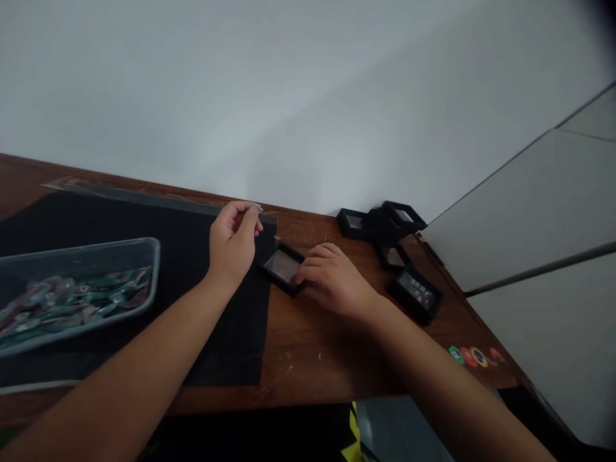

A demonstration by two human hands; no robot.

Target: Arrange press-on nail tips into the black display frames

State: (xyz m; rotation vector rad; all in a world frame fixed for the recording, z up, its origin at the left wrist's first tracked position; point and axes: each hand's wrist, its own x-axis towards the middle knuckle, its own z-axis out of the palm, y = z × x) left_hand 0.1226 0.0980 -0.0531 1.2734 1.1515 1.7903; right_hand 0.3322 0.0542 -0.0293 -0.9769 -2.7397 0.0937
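My left hand (233,240) is raised above the right edge of the black mat (231,333), thumb and fingers pinched together. Between their tips sticks out a small pale, see-through piece (260,208), too small to name. My right hand (337,279) is closed over the right end of a small black box with a clear window (282,263). That box lies on the wooden table, partly over the mat's edge, and the fingers hide its right end.
A clear plastic tub (154,273) of small shiny green and reddish wrapped pieces (81,298) stands on the mat at left. Several more black windowed boxes (416,295) lie at right. Round coloured stickers (479,357) are near the table's right edge. A white wall (269,96) rises behind.
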